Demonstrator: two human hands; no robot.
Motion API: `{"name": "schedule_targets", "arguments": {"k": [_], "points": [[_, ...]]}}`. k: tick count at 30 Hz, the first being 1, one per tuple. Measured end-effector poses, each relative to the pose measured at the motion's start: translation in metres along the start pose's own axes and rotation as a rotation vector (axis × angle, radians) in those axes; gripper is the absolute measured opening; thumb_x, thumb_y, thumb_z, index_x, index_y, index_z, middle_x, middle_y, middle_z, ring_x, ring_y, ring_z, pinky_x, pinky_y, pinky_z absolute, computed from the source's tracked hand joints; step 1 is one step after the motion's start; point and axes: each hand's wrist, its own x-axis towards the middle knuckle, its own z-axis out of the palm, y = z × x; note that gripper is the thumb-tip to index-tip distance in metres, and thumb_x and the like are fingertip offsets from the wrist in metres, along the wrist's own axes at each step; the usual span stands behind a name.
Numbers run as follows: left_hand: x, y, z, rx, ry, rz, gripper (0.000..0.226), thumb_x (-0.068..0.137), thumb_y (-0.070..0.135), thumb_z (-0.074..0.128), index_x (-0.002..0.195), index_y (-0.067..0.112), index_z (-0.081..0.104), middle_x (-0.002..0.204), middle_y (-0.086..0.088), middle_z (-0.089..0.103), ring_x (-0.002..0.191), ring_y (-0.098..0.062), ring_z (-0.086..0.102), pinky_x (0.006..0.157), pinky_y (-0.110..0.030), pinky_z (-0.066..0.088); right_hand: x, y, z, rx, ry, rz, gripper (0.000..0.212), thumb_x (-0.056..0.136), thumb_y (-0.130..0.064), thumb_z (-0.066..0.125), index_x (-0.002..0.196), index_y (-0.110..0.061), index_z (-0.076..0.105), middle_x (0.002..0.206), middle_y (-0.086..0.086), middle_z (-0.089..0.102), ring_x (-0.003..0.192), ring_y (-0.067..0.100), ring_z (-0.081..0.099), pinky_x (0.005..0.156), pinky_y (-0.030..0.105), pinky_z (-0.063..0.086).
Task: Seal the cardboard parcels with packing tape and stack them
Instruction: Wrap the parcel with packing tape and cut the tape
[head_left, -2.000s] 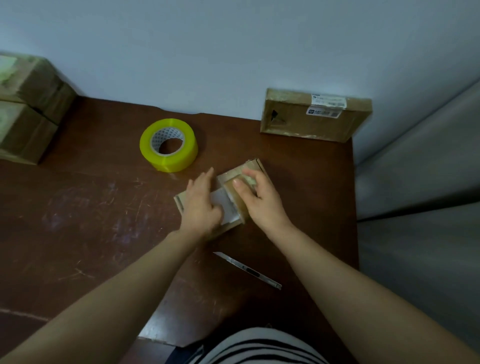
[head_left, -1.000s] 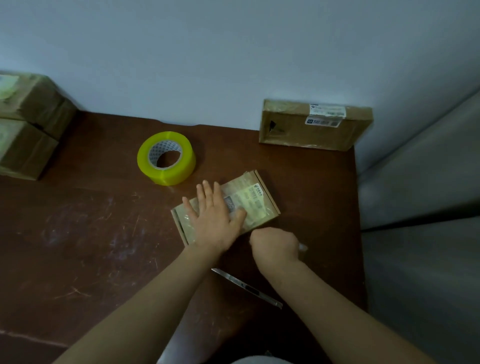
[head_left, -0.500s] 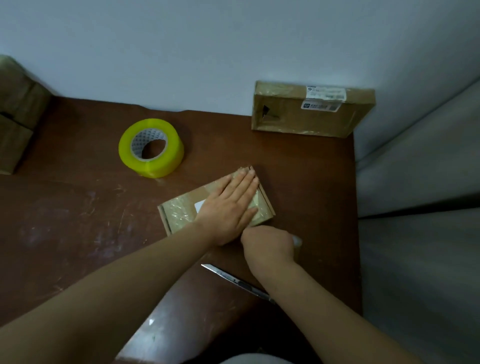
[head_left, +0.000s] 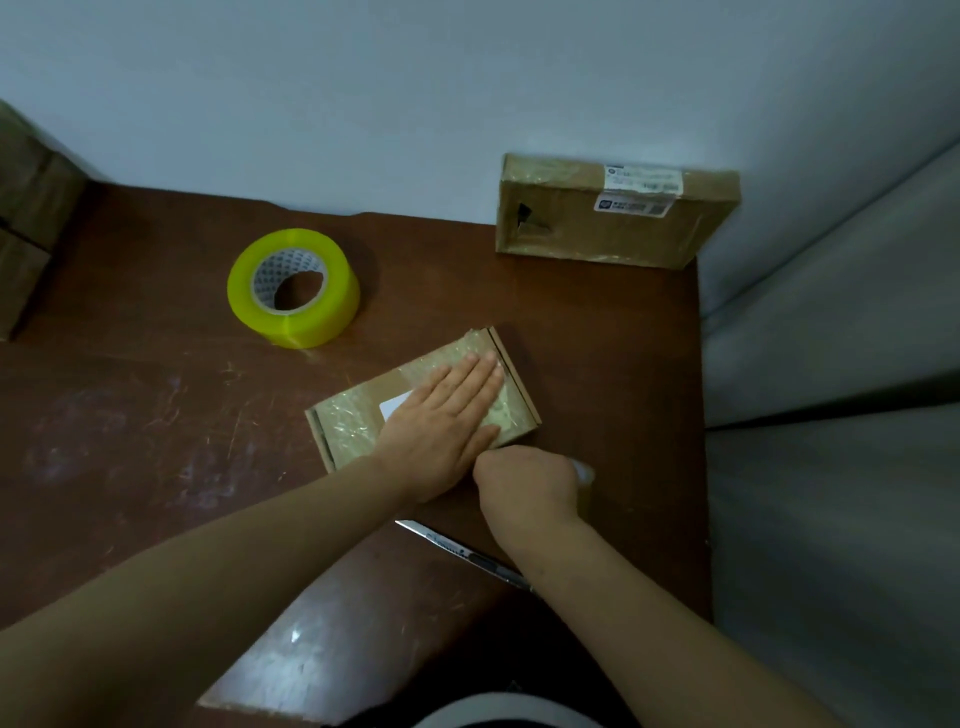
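Small parcel (head_left: 348, 423) lies flat on table (head_left: 130, 415), near tape roll (head_left: 293, 288), to the roll's right & toward the person. Shiny tape is seen over both ends of its top, so sealing is judged approx. done. Left hand (head_left: 441, 421) is pressed flat on it, fingers straight & together. Right hand (head_left: 524, 483) is curled at its near edge; whether sth is pinched can't be told. Knife (head_left: 457, 551) lies further right & nearer than the roll. Flat parcel (head_left: 613, 228), taped, is leant on the wall well right of the roll; boxes (head_left: 26, 208) sit well left of it. Stacking isn't done yet.
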Motion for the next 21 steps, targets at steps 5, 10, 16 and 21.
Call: {"name": "schedule_targets", "arguments": {"k": [5,10,16,21], "points": [[-0.003,0.003,0.0,-0.003,0.036,-0.101,0.064,0.096,0.05,0.009,0.15,0.017,0.001,0.16,-0.005,0.006,0.145,-0.013,-0.009,0.118,-0.036,-0.008,0.001,0.001,0.001,-0.018,-0.025,0.014,0.03,0.094,-0.013,0.053,0.123,-0.017,0.057,0.088,0.005,0.056,0.075,0.023,0.053,0.048,0.031,0.03],[-0.008,-0.002,-0.008,-0.072,0.0,-0.256,0.083,0.082,0.062,0.013,0.152,0.021,-0.006,0.153,-0.008,-0.023,0.143,-0.02,-0.022,0.111,-0.039,-0.024,0.004,0.0,-0.002,0.08,-0.1,0.122,0.024,0.094,-0.016,0.054,0.117,-0.02,0.06,0.115,0.006,0.059,0.106,0.031,0.056,0.086,0.057,0.043],[-0.042,0.006,-0.002,0.08,-0.141,-0.2,0.124,0.066,0.065,0.062,0.15,0.019,-0.018,0.153,-0.011,-0.03,0.14,-0.023,-0.033,0.113,-0.045,-0.021,-0.003,0.008,-0.008,0.167,-0.058,0.128,0.018,0.097,-0.027,0.052,0.111,-0.022,0.062,0.094,0.003,0.057,0.097,0.026,0.057,0.086,0.049,0.046],[-0.039,0.017,-0.009,0.098,-0.069,-0.288,0.111,0.074,0.065,0.064,0.151,0.028,-0.007,0.153,-0.01,0.0,0.139,-0.028,0.007,0.116,-0.041,0.008,-0.024,0.024,-0.024,0.251,-0.013,0.105,0.025,0.097,-0.04,0.046,0.101,-0.024,0.066,0.09,0.0,0.064,0.083,0.02,0.064,0.078,0.038,0.054]]}}
